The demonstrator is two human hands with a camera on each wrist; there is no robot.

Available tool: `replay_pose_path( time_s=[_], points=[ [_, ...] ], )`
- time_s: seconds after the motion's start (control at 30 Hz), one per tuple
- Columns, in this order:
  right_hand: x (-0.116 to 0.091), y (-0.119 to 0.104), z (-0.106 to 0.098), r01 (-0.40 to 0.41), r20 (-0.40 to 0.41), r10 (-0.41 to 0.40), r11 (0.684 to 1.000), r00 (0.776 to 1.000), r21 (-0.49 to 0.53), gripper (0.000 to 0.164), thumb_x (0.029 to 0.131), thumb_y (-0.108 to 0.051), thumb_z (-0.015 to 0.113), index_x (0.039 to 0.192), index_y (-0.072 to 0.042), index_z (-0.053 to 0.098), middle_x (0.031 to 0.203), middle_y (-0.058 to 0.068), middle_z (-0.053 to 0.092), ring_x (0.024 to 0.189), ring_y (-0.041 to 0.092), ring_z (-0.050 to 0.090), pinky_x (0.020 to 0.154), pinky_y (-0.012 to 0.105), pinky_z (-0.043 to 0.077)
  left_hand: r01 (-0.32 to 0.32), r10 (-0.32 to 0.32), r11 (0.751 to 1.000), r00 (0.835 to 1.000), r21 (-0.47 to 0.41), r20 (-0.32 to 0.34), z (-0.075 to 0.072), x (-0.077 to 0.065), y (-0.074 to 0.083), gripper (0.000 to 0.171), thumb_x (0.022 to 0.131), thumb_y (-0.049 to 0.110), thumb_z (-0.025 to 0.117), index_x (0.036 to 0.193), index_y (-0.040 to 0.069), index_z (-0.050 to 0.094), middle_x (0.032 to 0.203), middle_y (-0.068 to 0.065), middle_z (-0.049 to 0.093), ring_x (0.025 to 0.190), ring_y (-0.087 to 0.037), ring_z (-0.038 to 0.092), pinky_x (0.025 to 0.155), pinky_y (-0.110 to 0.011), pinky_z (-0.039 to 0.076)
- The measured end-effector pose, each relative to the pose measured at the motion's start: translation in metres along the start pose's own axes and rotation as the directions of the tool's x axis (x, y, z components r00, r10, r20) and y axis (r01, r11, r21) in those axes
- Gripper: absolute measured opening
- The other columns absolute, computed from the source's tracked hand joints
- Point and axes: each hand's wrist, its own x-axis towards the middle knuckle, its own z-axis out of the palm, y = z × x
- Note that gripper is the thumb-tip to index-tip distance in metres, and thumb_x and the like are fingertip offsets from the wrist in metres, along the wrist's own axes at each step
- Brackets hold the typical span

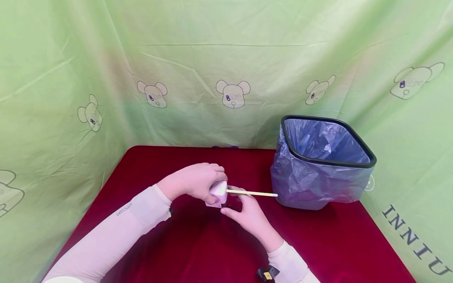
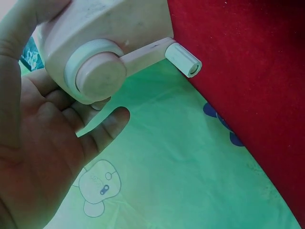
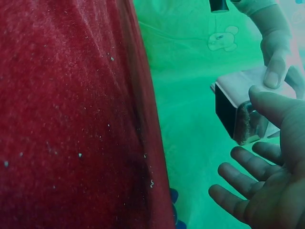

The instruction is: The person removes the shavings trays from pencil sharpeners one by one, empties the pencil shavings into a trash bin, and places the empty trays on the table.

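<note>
Smooth, plastic-looking sharpener [image 2: 136,26], glossy crinkled plastic bin liner [image 1: 311,182], velvety red cloth [image 1: 198,251].

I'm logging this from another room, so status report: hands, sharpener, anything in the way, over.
Left hand grips sharpener. Right hand beside it, fingers apart. Pencil juts from sharpener. Lined bin at right, nothing seen blocking.

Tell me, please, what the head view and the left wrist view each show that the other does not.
Only the head view shows the yellow pencil, the right hand and the black bin rim.
Only the left wrist view shows the crank and its white knob.
Both show the left hand gripping the pale sharpener, the red cloth and the bear-printed green backdrop.
</note>
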Motion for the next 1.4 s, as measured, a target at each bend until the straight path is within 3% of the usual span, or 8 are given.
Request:
replay_pose_path(
  time_s=[0.47,0.7,0.93,1.4],
  points=[
    [0.002,-0.0014,0.0039,-0.006,-0.012,0.007,0.996,1.0,0.093,0.063,0.08,-0.021,0.088,0.137,-0.012,0.061,0.133,0.003,0.065,0.118,0.038,0.064,0.103,0.057,0.048,-0.013,0.013,1.0,1.0,-0.015,0.012,-0.0041,0.0008,0.0056,0.044,0.075,0.045,0.079,0.11,0.02,0.07,0.099,0.012,0.06,0.093,-0.008,0.055,0.082,-0.029,0.049],
    [0.0023,-0.0017,0.0049,-0.013,-0.023,0.015,0.997,1.0,0.075,0.058,0.082,-0.02,0.087,0.134,-0.013,0.064,0.132,0.002,0.065,0.121,0.029,0.065,0.104,0.053,0.049,-0.014,0.014,1.0,1.0,0.007,0.018,-0.0045,0.0011,0.006,0.044,0.074,0.045,0.08,0.11,0.021,0.07,0.1,0.012,0.06,0.094,-0.008,0.054,0.083,-0.03,0.049],
    [0.0017,0.0016,0.0052,-0.009,-0.022,0.011,0.996,1.0,0.094,0.058,0.082,-0.02,0.087,0.134,-0.012,0.063,0.13,0.003,0.066,0.118,0.036,0.064,0.102,0.057,0.049,-0.022,0.022,1.0,0.999,0.011,0.023,-0.0046,0.0017,0.006,0.046,0.074,0.047,0.08,0.11,0.02,0.07,0.099,0.012,0.06,0.094,-0.008,0.055,0.082,-0.03,0.049],
    [0.0004,-0.0009,0.0029,-0.031,-0.022,0.034,0.994,0.999,0.101,0.058,0.082,-0.019,0.087,0.134,-0.015,0.063,0.132,0.0,0.065,0.122,0.029,0.063,0.105,0.053,0.048,-0.017,0.017,1.0,0.999,0.005,0.044,-0.0071,0.0027,0.0083,0.047,0.074,0.048,0.081,0.111,0.021,0.07,0.1,0.012,0.059,0.094,-0.008,0.054,0.082,-0.028,0.049]
  ],
)
